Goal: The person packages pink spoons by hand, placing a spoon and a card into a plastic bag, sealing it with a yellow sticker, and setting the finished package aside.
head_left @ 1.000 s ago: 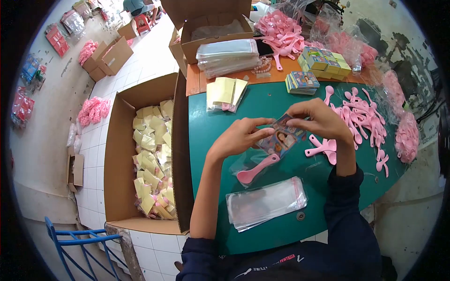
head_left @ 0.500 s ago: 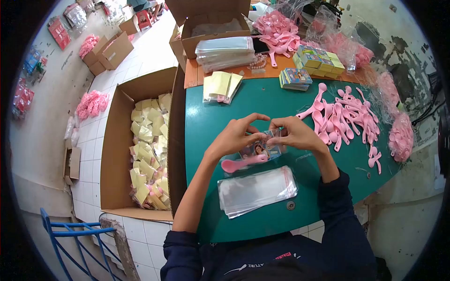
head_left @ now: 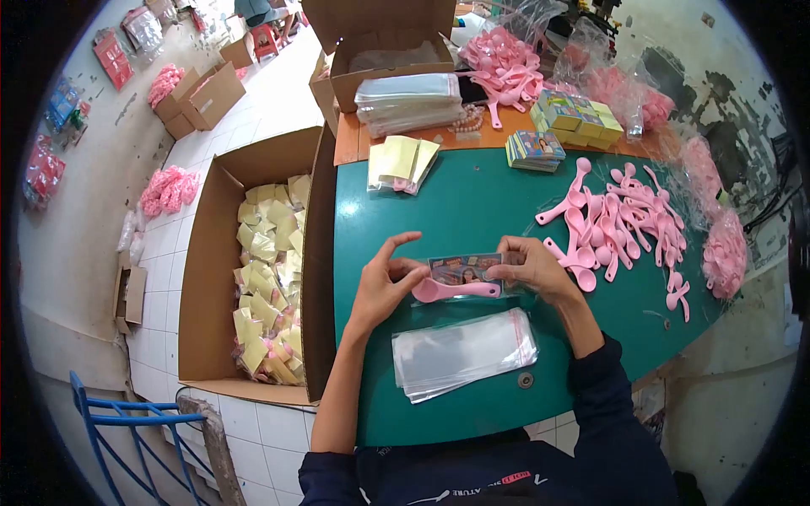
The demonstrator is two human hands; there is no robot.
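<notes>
A clear plastic bag (head_left: 506, 293) holding a pink spoon (head_left: 456, 291) and a printed picture card (head_left: 460, 270) lies between my hands over the green table. My right hand (head_left: 540, 268) pinches the bag's right end, thumb on top of the card. At the left end, my left hand (head_left: 380, 287) has its thumb against the bag by the spoon's bowl, other fingers curled behind it and the index finger raised. Just below is a stack of clear plastic bags (head_left: 464, 354), lying flat.
Loose pink spoons (head_left: 607, 219) are heaped on the right. Card stacks (head_left: 536, 150), more bags (head_left: 409, 101) and packed bags (head_left: 401, 164) lie toward the back. Left of the table stands a big cardboard box (head_left: 207, 312) of packed bags. A blue metal frame (head_left: 126, 413) is at lower left.
My hands have spread apart, the left one moving left and down, off the bag's upper edge. The bag with card and spoon now lies straighter, with more of the card showing.
</notes>
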